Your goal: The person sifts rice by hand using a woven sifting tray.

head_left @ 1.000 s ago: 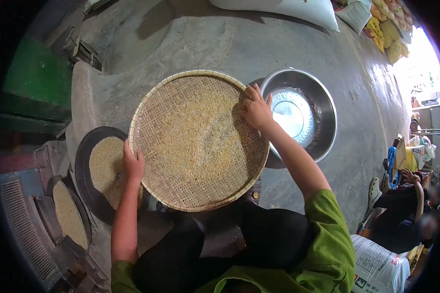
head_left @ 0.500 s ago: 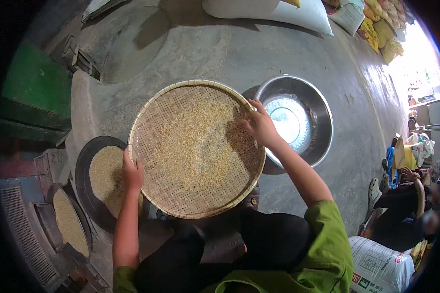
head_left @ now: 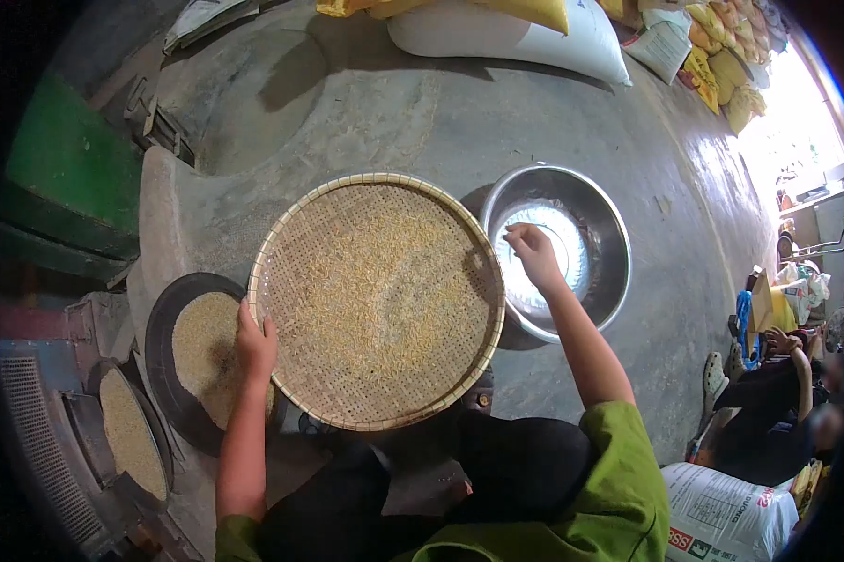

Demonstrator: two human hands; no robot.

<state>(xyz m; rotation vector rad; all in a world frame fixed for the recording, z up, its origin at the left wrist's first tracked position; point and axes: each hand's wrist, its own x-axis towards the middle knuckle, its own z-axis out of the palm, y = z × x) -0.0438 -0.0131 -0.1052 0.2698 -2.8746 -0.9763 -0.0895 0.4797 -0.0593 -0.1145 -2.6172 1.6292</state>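
My left hand [head_left: 256, 342] grips the left rim of a round woven winnowing basket [head_left: 366, 401], thumb on the inner side. Pale yellow husked grain [head_left: 356, 290] is spread thinly over the weave. Over a wide steel basin [head_left: 611, 253], to the right of the basket, is my right hand [head_left: 534, 255]. Its fingers are drawn together in a pinch, and whatever may be between them is too small to make out. The basin's shiny bottom shows around the hand.
A dark pan [head_left: 167, 351] of grain stands on the floor at left, with a second grain-filled pan [head_left: 132, 431] beyond it. A green cabinet [head_left: 71, 178] is at far left. Sacks [head_left: 525, 37] lie at the top. Another person [head_left: 769, 412] sits at right near a white sack [head_left: 726, 510].
My right hand has left the basket's right side and moved over the steel basin, its fingers now pinched together. My left hand still holds the basket.
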